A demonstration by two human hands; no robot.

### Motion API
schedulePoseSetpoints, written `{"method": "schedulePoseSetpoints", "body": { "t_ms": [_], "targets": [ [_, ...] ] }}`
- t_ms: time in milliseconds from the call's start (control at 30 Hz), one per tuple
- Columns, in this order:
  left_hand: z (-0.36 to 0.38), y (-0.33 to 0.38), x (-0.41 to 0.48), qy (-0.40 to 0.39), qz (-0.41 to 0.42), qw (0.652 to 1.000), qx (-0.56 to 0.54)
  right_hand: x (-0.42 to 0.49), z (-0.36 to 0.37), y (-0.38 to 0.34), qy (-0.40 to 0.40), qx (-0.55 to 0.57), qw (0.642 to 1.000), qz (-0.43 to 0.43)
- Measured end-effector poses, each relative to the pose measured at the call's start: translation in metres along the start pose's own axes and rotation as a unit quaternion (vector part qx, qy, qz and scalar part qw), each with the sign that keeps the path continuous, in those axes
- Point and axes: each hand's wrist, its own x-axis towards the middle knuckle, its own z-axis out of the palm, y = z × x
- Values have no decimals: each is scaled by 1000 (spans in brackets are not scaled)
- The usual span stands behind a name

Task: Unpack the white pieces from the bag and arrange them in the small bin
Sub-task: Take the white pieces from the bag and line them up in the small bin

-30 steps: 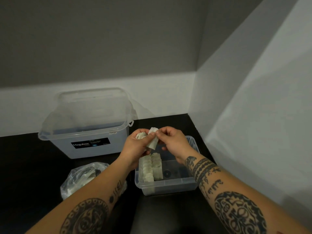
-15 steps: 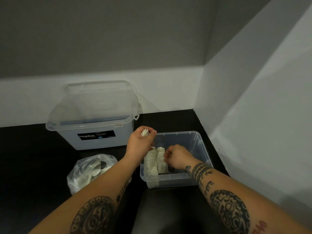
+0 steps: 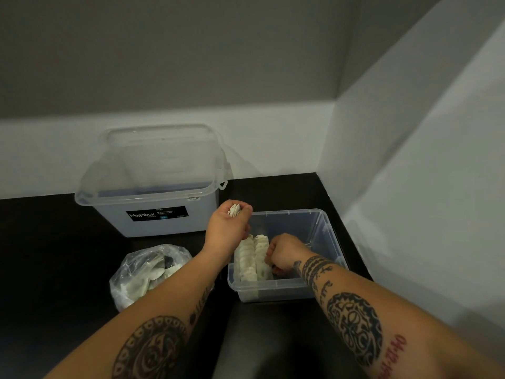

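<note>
A large clear storage box (image 3: pixel 153 198) stands on the black desk (image 3: pixel 54 255), set towards the back and close to the rear wall. A black label (image 3: pixel 157 213) on its front face reads "Megabox" in white, with smaller print beside it too fine to read. A small clip handle (image 3: pixel 223 184) sticks out at its right rim. The rear wall (image 3: pixel 191 64) is grey above and white in a band along the bottom; it meets a pale right-hand wall (image 3: pixel 423 173) in a corner. In front of the desk lies a dark grey surface (image 3: pixel 259 343); I cannot tell what it is.
</note>
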Motion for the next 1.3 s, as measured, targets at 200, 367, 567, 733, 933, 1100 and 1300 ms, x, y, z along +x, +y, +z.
{"method": "schedulePoseSetpoints", "body": {
  "t_ms": [200,367,567,733,933,1100,1300],
  "targets": [
    [0,-1,1,2,-6,1000,-3,1,1,0,-2,-8,1000,-3],
    [-3,3,3,0,-27,999,-23,-4,-6,0,6,-29,1000,-10],
    [-15,8,1,-85,-52,987,-125,-26,-37,-6,60,74,994,-45],
    [-17,17,1,-168,-60,967,-182,-51,-62,-22,119,271,941,-165],
    [-6,30,-5,-169,-31,964,-203,-67,-76,-31,113,317,913,-229],
    [-2,31,-8,-163,-20,971,-175,-67,-70,-28,113,301,920,-224],
    [-2,33,-5,-160,-97,951,-246,-63,-61,-28,156,304,916,-213]
  ]
}}
